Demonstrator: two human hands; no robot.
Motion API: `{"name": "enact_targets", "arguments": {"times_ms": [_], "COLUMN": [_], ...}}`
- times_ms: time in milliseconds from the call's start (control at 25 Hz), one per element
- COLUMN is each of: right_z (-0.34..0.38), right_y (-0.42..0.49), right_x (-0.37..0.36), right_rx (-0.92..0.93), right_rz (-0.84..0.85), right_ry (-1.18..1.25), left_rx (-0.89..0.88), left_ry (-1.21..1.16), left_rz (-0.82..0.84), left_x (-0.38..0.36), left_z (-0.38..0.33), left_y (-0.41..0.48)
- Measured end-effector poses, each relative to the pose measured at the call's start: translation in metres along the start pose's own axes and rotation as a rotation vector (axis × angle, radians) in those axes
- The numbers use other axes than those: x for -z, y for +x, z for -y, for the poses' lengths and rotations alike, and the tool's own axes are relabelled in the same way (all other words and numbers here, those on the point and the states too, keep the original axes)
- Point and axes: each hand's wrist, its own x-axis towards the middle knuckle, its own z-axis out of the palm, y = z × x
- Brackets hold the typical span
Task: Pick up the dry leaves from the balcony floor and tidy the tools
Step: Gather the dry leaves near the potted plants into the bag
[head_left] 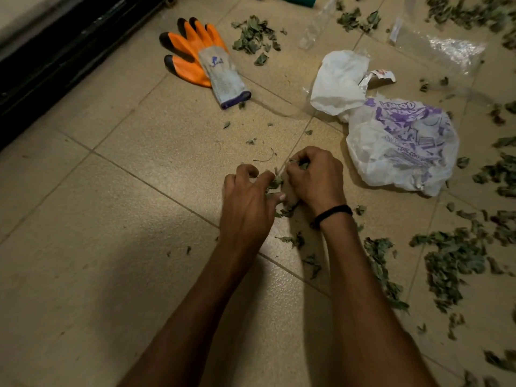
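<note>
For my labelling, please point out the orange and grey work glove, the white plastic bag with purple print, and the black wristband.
Orange and grey work glove (221, 74): head view, grey knitted back.
White plastic bag with purple print (402, 146): head view, crumpled middle.
Black wristband (335, 211): head view, strap's middle.

Bare floor tiles (97, 247) lie open across the left; an orange glove (206, 60) and a black door track (55, 51) hem the far side, while crumpled plastic bags (402, 146) and scattered dry leaves (452, 261) crowd the right.
</note>
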Motion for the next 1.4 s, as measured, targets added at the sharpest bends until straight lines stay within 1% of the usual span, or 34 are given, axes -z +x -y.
{"name": "enact_targets", "arguments": {"times_ms": [80, 200, 280, 360, 440, 560, 640, 720, 800, 880, 960, 1000, 1120, 1200, 1240, 1320, 1400], "right_z": [-0.002, 0.000, 0.004, 0.009, 0.011, 0.015, 0.018, 0.022, 0.025, 0.027, 0.027, 0.026, 0.023, 0.024, 0.025, 0.019, 0.009], "right_y": [-0.006, -0.017, -0.022, -0.026, -0.029, -0.031, -0.034, -0.039, -0.046, -0.053, -0.060, -0.064, -0.070, -0.072, -0.070, -0.064, -0.058], "right_x": [0.008, 0.017, 0.015, 0.008, -0.003, -0.005, -0.001, 0.002, 0.004, 0.005, 0.006, 0.005, -0.003, -0.003, 0.000, 0.011, 0.020], "right_rx": [-0.017, 0.033, 0.074, 0.103, 0.109, 0.097, 0.097, 0.102, 0.102, 0.093, 0.050, 0.027, 0.011, 0.029, 0.009, -0.059, -0.120], "right_rz": [-0.031, -0.032, 0.020, 0.048, 0.062, 0.065, 0.049, 0.060, 0.092, 0.133, 0.210, 0.249, 0.268, 0.221, 0.189, 0.129, 0.075], "right_ry": [0.081, 0.182, 0.167, 0.076, -0.009, -0.032, -0.027, -0.030, -0.041, -0.063, -0.101, -0.135, -0.206, -0.215, -0.179, 0.006, 0.208], "left_rx": [0.016, 0.023, 0.058, 0.115, 0.232, 0.481, 0.612, 0.678, 0.691, 0.687, 0.673, 0.629, 0.358, 0.237, 0.176, 0.058, 0.022], "left_ry": [-0.039, -0.088, -0.159, -0.268, -0.484, -1.029, -1.371, -1.570, -1.609, -1.509, -1.266, -1.115, -0.572, -0.328, -0.239, -0.084, 0.041], "left_rz": [-0.062, -0.110, -0.116, -0.109, -0.077, -0.016, 0.013, 0.047, 0.088, 0.116, 0.090, 0.050, -0.035, -0.034, -0.031, -0.039, -0.032], "left_x": [-0.002, -0.001, 0.004, 0.011, 0.018, 0.032, 0.044, 0.055, 0.061, 0.062, 0.060, 0.057, 0.046, 0.043, 0.040, 0.033, 0.021], "left_z": [0.000, -0.002, 0.002, 0.010, 0.016, 0.016, 0.014, 0.015, 0.018, 0.020, 0.023, 0.025, 0.031, 0.030, 0.028, 0.021, 0.017], "left_y": [0.003, 0.006, 0.005, 0.002, 0.002, 0.004, 0.003, 0.000, -0.001, -0.002, -0.003, -0.004, -0.011, -0.016, -0.019, -0.025, -0.030]}}
